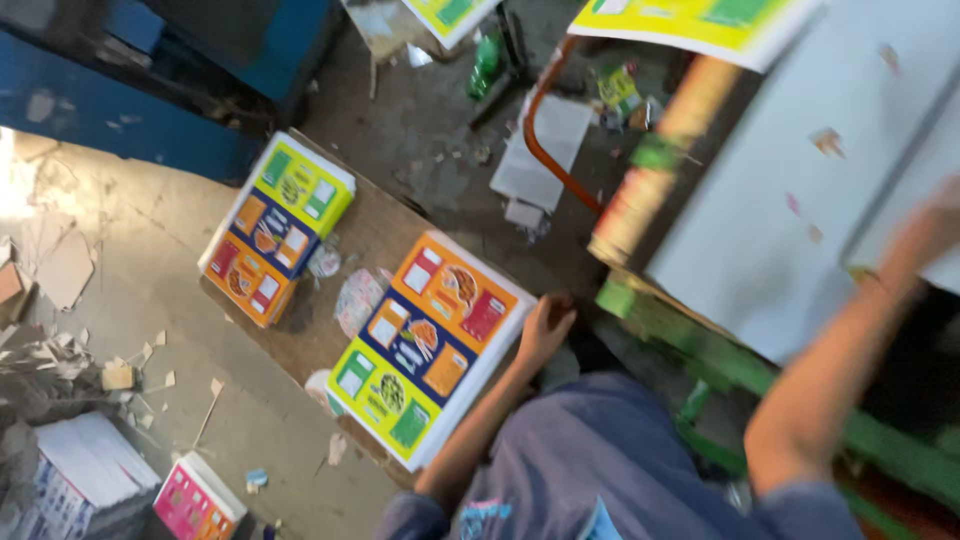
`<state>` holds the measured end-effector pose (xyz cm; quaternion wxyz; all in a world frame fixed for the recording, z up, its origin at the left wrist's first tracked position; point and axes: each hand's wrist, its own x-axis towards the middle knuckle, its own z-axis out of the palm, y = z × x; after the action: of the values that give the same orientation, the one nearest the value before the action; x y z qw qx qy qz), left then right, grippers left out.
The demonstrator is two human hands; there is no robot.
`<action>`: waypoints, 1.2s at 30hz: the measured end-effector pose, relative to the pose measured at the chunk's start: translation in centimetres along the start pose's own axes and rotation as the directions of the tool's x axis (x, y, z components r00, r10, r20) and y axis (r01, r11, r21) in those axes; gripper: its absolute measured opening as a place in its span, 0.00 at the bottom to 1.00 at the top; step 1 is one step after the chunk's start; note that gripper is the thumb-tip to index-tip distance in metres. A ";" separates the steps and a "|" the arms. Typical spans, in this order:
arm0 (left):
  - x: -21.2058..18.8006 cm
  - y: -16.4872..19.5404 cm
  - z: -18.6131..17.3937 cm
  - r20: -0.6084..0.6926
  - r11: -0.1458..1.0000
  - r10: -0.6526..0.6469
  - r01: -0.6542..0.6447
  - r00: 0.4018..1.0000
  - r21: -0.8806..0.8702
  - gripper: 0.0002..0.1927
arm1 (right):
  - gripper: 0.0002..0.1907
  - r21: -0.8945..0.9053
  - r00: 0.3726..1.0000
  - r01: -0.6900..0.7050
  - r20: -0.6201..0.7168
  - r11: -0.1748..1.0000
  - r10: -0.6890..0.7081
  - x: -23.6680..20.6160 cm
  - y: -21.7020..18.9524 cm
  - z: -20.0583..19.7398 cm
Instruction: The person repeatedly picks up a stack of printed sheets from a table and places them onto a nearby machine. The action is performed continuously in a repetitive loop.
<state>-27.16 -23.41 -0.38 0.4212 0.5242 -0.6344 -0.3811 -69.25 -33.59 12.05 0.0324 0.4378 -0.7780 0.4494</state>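
Large white sheet [800,190]: biggest item, lying tilted on a thick pile [640,190] with coloured edges, over a green frame [740,370], well to the right of the bench. The right hand [935,228] reaches onto its far edge; it is blurred, so how far it is open, or whether it grips the sheet, cannot be told.

Bench [375,235]: brown board, low over a littered concrete floor [160,290].

Near stack of printed sheets [430,345]: on the bench's near end, top sheet showing orange, blue and yellow panels. The left hand [545,325] rests at its right edge, fingers curled loosely, touching the stack rather than clamping it.

Far stack of printed sheets [277,228]: same print, on the bench's far end, apart from the near stack.

Scraps [358,298]: small offcuts on the bench between the two stacks.

Step in hand, as judged: a sheet is being dealt with at the pile while the near stack is steadied. The next move appears to call for a firm hold on one sheet only and square alignment with the stack's edges.
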 end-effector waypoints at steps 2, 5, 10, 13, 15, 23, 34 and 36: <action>1.7 1.0 1.9 0.180 0.981 -0.128 0.151 0.975 -0.122 0.21 | 0.43 -0.172 0.977 -0.191 0.064 0.966 0.205 -2.1 2.5 5.2; 3.1 1.7 4.2 0.170 0.973 -0.115 0.146 0.979 -0.180 0.22 | 0.51 -0.244 0.953 -0.163 0.211 0.956 0.216 -7.9 2.3 8.9; 0.8 0.9 4.3 0.171 0.939 -0.165 0.208 0.971 -0.275 0.19 | 0.11 0.077 0.830 0.426 0.363 0.901 -0.424 -18.2 0.7 7.4; -0.8 -0.4 2.5 0.161 0.833 -0.400 0.431 0.902 -0.347 0.24 | 0.12 0.242 0.883 0.286 0.311 0.927 -0.353 -19.0 1.2 5.5; -0.9 -1.0 2.3 0.177 0.761 -0.482 0.511 0.858 -0.401 0.28 | 0.18 0.310 0.964 0.059 0.230 0.949 -0.136 -17.7 1.9 5.3; -3.3 1.2 4.4 0.356 0.248 -0.456 0.500 0.816 -0.830 0.28 | 0.19 0.673 0.609 0.244 0.454 0.698 -0.650 -27.1 -9.3 1.0; -13.5 5.3 -15.2 -0.458 0.436 -0.635 -0.200 0.622 -0.877 0.33 | 0.24 0.661 0.534 -0.257 0.705 0.706 -0.466 -30.9 -16.5 -0.7; -17.4 3.6 -16.9 -0.524 0.465 -0.716 -0.244 0.462 -0.851 0.30 | 0.30 0.590 0.511 -0.554 0.798 0.588 -0.319 -31.7 -15.5 1.3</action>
<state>-10.90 -6.38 6.57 0.7991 0.4552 0.0363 -0.3909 -38.27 -17.14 7.60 -0.5867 0.4991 -0.4293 0.4715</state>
